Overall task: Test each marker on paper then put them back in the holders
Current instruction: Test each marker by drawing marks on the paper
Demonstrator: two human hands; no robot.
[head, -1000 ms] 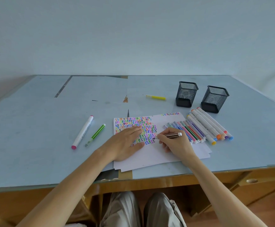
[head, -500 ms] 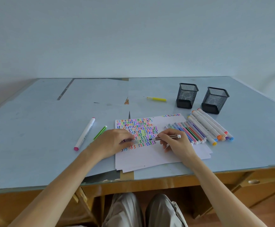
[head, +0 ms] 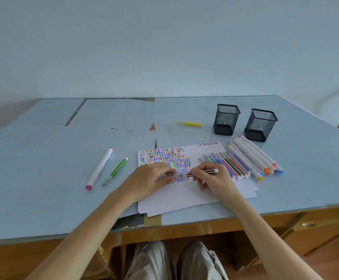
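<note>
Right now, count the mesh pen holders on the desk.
2. Left mesh holder stands far right of the yellow marker; right mesh holder beside it, just behind the thick white markers. Neither seems hidden.

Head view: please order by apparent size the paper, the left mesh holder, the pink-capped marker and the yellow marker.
Largest to smallest:
1. paper
2. pink-capped marker, longest, though thin
3. left mesh holder, bulkier but farther away, so its order against that marker is unsure
4. yellow marker, also far back
</note>
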